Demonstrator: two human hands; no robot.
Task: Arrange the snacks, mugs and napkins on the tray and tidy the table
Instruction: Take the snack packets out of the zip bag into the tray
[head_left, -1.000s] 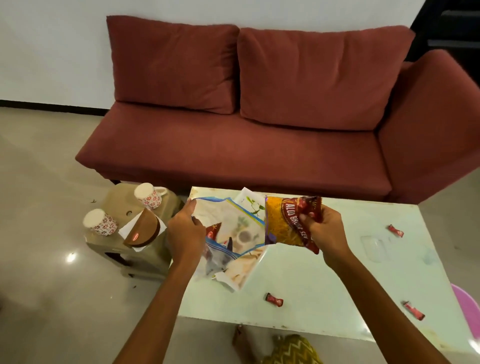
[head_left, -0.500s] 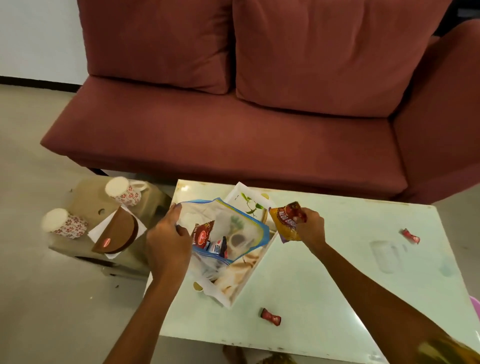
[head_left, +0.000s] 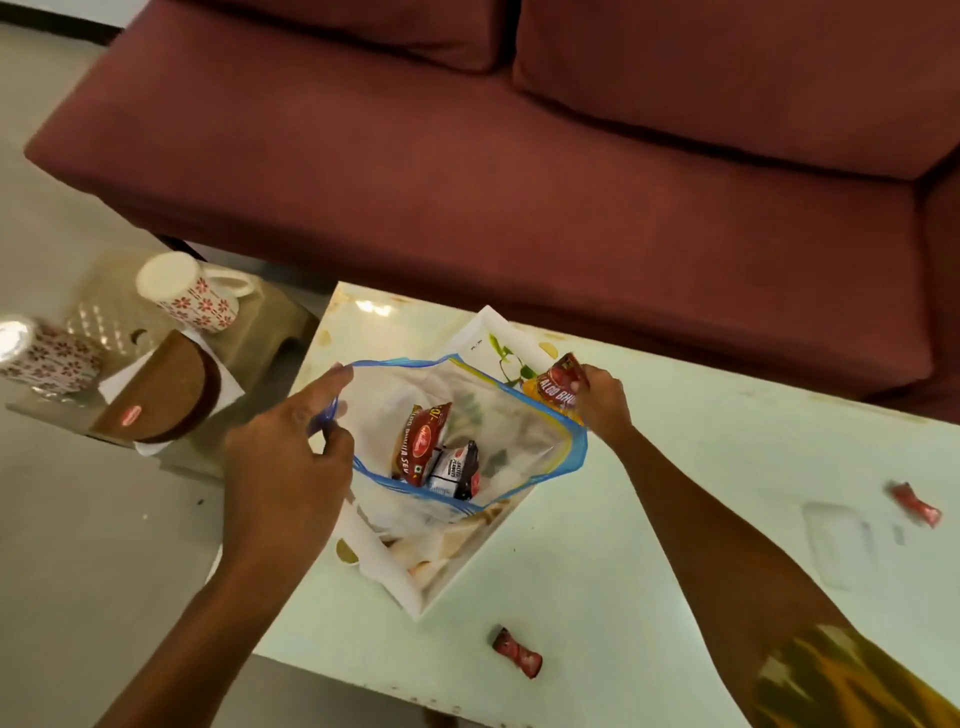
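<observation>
Left hand (head_left: 291, 467): pinches the rim of a clear zip bag (head_left: 467, 436), holding its mouth open above a white tray (head_left: 415, 587) on the table (head_left: 649, 545).
Right hand (head_left: 602, 402): grips a yellow snack packet (head_left: 558, 389) at the bag's far rim.
In bag: red packet (head_left: 418, 441), small black-and-white packet (head_left: 456, 470).
On table: two red candies (head_left: 517, 652), (head_left: 915, 504).
On stool (head_left: 249, 322), left of table: two floral mugs (head_left: 189, 291), (head_left: 44, 353), brown holder (head_left: 166, 389) on white napkins (head_left: 228, 376).

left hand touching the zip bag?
Touching. The head view shows the left hand pinching the blue rim of the zip bag between thumb and fingers, holding its mouth open above the tray.
</observation>
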